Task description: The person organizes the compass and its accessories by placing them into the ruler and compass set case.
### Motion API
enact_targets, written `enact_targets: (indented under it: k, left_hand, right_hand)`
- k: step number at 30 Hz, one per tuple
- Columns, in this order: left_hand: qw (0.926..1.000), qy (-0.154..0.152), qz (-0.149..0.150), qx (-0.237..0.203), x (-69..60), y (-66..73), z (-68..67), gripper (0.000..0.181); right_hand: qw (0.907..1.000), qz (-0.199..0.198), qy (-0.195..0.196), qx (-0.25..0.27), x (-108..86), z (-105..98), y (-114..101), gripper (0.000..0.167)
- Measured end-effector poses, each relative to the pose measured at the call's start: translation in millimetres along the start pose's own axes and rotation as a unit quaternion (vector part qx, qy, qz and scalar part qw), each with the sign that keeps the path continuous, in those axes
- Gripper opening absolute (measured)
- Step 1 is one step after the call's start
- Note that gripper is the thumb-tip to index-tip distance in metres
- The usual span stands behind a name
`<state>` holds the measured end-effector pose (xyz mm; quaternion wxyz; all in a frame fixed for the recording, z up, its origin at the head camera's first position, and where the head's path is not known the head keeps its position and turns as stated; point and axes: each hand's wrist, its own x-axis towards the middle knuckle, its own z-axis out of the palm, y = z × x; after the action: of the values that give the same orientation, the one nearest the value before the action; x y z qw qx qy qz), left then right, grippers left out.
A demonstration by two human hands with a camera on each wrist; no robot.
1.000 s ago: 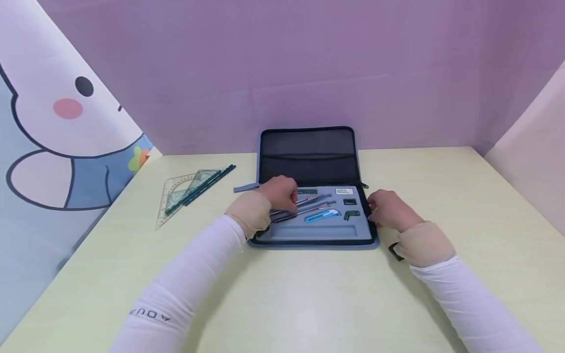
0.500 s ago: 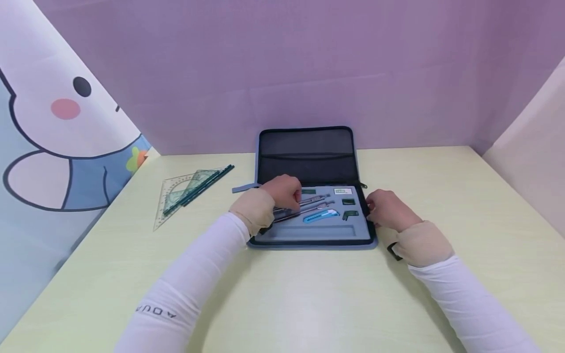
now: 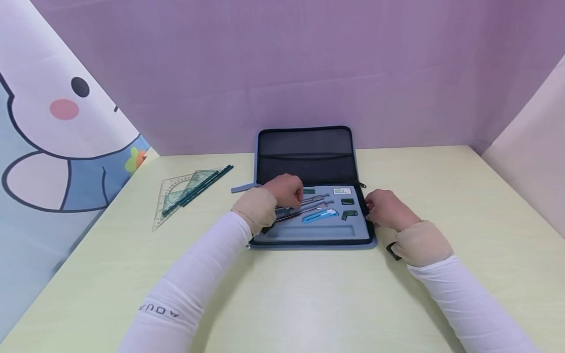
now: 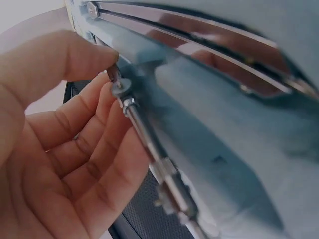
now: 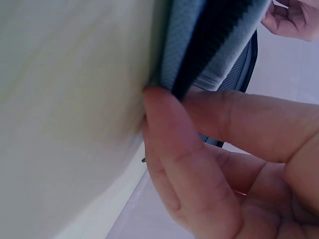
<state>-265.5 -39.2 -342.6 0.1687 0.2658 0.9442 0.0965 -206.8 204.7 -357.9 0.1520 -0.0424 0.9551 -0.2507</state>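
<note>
A blue zip case (image 3: 307, 171) lies unfolded on the table, its black-lined lid at the back and a grey fitted tray (image 3: 309, 232) in front. My left hand (image 3: 286, 190) is over the tray's left part. In the left wrist view its thumb and fingers pinch the end of a slim metal compass (image 4: 144, 132). Beside that, a second compass (image 4: 194, 45) lies in its slot. A blue utility knife (image 3: 321, 216) lies in the tray nearer the front. My right hand (image 3: 387, 210) pinches the case's right edge (image 5: 174, 55) between thumb and fingers.
Clear set squares (image 3: 165, 196) and dark green pencils (image 3: 205, 186) lie left of the case. Small green pieces (image 3: 347, 201) and a white block (image 3: 342, 191) sit in the tray's right side. A purple backdrop (image 3: 273, 73) stands behind the table.
My left hand has shifted slightly right and away from me over the tray. The right hand stays at the case's edge. The whole head view has drifted a little left.
</note>
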Motion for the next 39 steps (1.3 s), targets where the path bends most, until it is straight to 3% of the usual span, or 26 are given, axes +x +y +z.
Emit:
enact_targets:
  k: [8,24,39]
  left_hand:
    - [0.9997,0.005,0.001,-0.025,-1.3,-2.2,1.6,0.006]
    - [0.9993,0.016,-0.019,-0.029,-1.3,-1.6,4.9,0.007]
    - [0.9989,0.042,-0.016,-0.013,-6.0,6.3,6.3,0.013]
  right_hand:
    - [1.0,0.001,-0.001,-0.005,0.3,0.2,0.0,0.039]
    - [1.0,0.006,-0.003,-0.003,1.0,0.0,0.0,0.039]
    - [1.0,0.001,-0.005,-0.006,1.3,-0.9,-0.4,0.04]
